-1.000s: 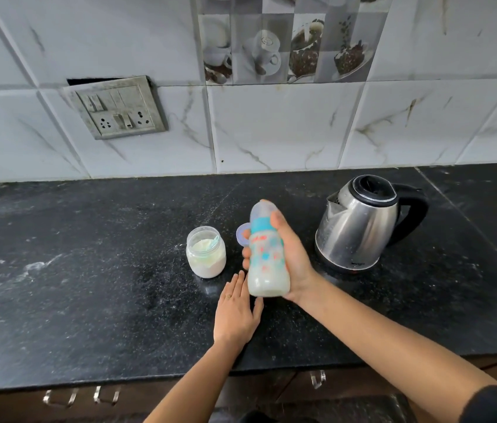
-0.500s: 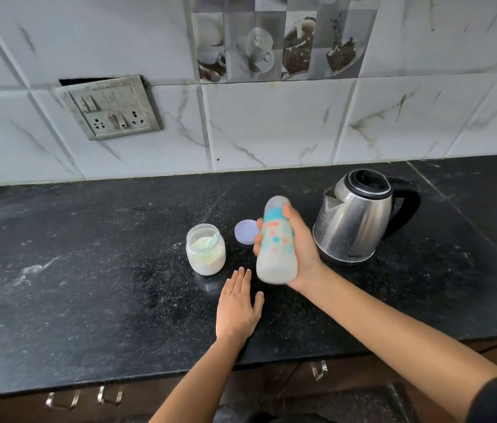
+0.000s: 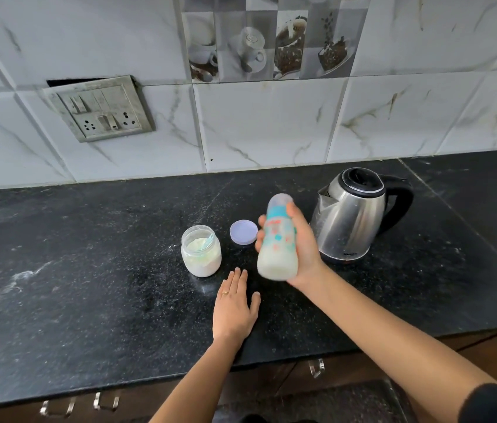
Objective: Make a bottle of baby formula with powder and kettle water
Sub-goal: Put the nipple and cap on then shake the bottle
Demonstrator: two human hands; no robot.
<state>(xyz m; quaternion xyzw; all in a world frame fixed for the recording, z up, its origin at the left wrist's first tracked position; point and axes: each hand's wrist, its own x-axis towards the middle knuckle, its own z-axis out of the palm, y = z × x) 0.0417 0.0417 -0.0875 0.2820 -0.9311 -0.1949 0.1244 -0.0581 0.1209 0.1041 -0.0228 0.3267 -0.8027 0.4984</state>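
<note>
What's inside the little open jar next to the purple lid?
The jar holds white powder, with a pale blue-green scoop poking out of it. The scoop's lower end is buried, so that part cannot be seen.

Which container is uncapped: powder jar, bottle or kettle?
The powder jar: its lilac lid lies apart on the counter. The bottle, gripped by the right hand, has its cap on; the kettle has its lid down.
</note>
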